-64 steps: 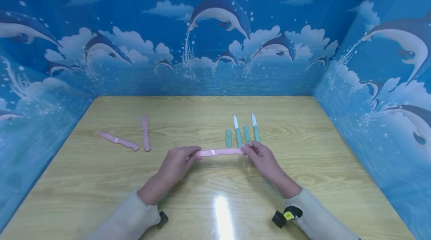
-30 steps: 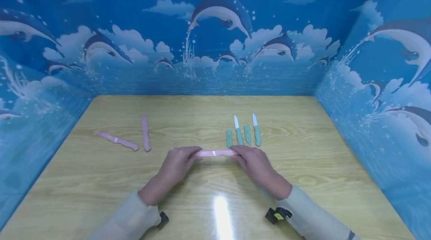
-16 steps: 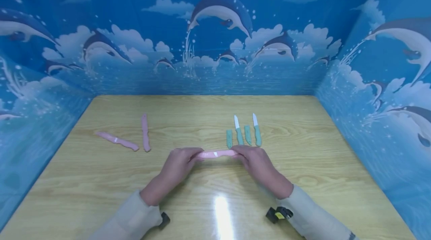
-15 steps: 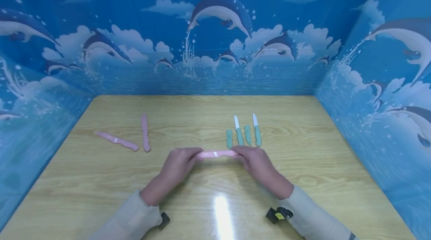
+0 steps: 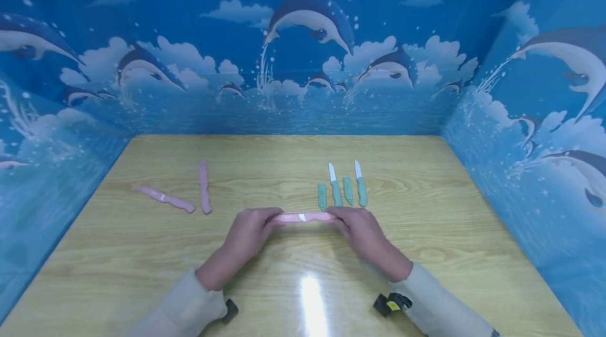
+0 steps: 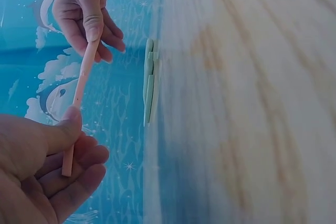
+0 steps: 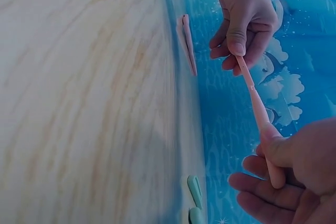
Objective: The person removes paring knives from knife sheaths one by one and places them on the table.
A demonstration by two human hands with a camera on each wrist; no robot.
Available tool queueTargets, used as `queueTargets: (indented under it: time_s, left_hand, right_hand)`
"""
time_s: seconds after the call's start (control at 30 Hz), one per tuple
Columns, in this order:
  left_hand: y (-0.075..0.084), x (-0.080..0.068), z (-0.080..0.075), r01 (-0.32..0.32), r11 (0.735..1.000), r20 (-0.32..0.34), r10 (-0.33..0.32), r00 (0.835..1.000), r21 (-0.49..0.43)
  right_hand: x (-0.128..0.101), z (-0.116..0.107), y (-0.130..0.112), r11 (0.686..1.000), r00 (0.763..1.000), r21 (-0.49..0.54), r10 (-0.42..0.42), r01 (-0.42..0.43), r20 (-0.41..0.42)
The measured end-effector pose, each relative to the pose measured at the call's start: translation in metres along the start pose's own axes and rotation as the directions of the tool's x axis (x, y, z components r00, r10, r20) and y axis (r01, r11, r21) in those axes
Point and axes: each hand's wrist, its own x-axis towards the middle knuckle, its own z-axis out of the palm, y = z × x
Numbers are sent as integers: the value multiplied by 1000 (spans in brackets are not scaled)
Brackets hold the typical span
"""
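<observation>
Both hands hold a pink sheathed paring knife (image 5: 303, 217) level above the table in the head view. The left hand (image 5: 253, 227) pinches its sheath end; the right hand (image 5: 361, 231) grips the handle end. A small white strip shows between sheath and handle. In the left wrist view the left thumb presses the pink knife (image 6: 80, 87) against the fingers. The right wrist view shows the right thumb on the handle of the knife (image 7: 258, 106). Just beyond the right hand lie two green-handled knives with bare blades, one green knife (image 5: 335, 190) beside a green sheath (image 5: 322, 196).
The other green knife (image 5: 361, 190) lies right of a second green sheath (image 5: 347, 190). Two pink knives lie on the left: one slanted pink knife (image 5: 165, 198) and one upright-lying pink knife (image 5: 204, 187). A dolphin-print curtain (image 5: 284, 105) surrounds the wooden table (image 5: 265, 169).
Since two seconds ago the right hand has shifted left along the handle, covering more of it. The left hand keeps its hold. Over the last half second hardly anything moves.
</observation>
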Motion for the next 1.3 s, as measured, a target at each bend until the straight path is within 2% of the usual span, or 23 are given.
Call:
queueTargets:
  time_s: [0.33,0.57,0.87,1.17,1.3]
  left_hand:
    - [1,-1,0,-18,1000,20,18,1000,-6]
    - [0,-2,0,0,1000,32,-1,1000,6]
    - [-1,-3,0,-38,999,33,37,999,23]
    - [0,-2,-2,-56,996,112,47,993,75]
    - [-1,-1,-1,-76,995,123,68,990,63]
  right_hand:
    - [-1,-1,1,1000,1000,5,4,-4,-2]
    - [-4,2,1,998,998,-3,58,-58,33]
    - [-4,1,2,1000,1000,3,17,-17,3]
    - [-7,1,2,993,989,16,118,-120,83]
    - [-8,1,4,994,992,25,107,-109,71]
